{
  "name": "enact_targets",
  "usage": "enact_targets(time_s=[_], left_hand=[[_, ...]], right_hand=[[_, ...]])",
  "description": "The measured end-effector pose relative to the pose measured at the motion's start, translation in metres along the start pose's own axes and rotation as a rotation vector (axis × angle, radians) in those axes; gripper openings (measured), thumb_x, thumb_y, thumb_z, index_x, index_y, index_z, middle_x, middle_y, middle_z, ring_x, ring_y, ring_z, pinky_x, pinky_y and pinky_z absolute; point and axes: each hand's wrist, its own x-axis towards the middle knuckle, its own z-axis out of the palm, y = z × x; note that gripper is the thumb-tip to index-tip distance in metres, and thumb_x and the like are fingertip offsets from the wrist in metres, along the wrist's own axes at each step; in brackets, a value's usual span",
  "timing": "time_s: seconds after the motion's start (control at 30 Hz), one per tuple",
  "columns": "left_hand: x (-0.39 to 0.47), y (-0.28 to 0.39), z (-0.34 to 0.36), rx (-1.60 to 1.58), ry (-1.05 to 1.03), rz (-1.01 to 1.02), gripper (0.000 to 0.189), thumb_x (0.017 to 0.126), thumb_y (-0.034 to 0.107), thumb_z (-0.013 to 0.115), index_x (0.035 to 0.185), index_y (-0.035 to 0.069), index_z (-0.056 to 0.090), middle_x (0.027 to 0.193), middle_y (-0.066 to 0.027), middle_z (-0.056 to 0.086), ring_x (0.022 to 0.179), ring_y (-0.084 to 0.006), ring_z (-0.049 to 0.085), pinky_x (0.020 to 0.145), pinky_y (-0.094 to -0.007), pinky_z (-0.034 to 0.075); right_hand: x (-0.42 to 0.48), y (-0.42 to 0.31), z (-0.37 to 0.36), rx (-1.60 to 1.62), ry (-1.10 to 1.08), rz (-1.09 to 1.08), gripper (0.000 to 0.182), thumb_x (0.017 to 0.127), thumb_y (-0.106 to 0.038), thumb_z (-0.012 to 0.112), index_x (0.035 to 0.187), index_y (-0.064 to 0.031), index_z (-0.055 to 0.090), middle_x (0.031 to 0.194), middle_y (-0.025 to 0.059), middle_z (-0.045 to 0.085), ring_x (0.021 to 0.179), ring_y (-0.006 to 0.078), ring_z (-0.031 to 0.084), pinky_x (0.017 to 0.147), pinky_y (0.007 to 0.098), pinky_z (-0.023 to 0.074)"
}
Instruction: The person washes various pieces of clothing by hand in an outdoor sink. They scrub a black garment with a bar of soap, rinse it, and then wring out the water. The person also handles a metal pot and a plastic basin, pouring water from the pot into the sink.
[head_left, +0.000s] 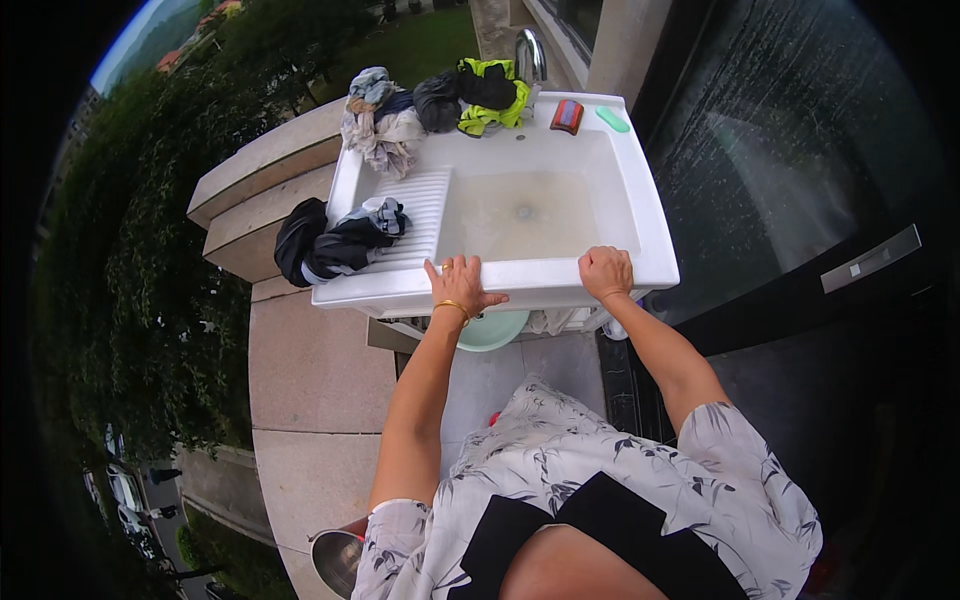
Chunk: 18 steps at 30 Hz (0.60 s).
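My left hand (459, 286) rests with spread fingers on the front rim of a white laundry sink (532, 274), a ring and a gold bracelet on it. Curled on the same rim further right is my right hand (606, 271); whether it grips the edge I cannot tell. Cloudy water (525, 217) lies in the basin. Dark wet clothes (330, 241) lie over the left edge and the ribbed washboard (421, 217). Along the back left rim are light-coloured clothes (386, 127) and a black and neon-yellow garment (491, 94). A red-edged scrubbing brush (567, 117) and a green soap bar (613, 118) lie at the back right.
A chrome faucet (530, 56) rises behind the sink. Under the sink shows a pale green basin (495, 331). A stone ledge (311, 360) runs along the left, with a metal pot (337, 561) low down. A dark-framed glass door (780, 150) stands at the right.
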Motion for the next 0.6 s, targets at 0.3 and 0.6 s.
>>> enact_targets(time_s=[0.3, 0.6], left_hand=[[0.002, 0.007, 0.008, 0.085, 0.018, 0.06, 0.077, 0.054, 0.064, 0.069, 0.103, 0.007, 0.054, 0.102, -0.011, 0.055, 0.106, -0.0299, 0.048, 0.1, -0.0589, 0.02], [0.006, 0.009, -0.003, 0.014, -0.022, 0.131, 0.087, 0.067, 0.065, 0.059, 0.132, 0.013, 0.035, 0.122, -0.0152, 0.046, 0.115, -0.0334, 0.044, 0.101, -0.0597, 0.017]], right_hand=[[-0.008, 0.004, -0.011, -0.013, -0.011, 0.034, 0.021, 0.074, -0.018, 0.051, 0.056, -0.0073, 0.056, 0.065, 0.0081, 0.059, 0.068, 0.0252, 0.055, 0.071, 0.0381, 0.0394], [-0.005, 0.006, -0.006, -0.071, -0.028, 0.034, 0.023, 0.076, -0.021, 0.049, 0.059, -0.0087, 0.059, 0.068, 0.0075, 0.06, 0.071, 0.0235, 0.056, 0.072, 0.0373, 0.0388]])
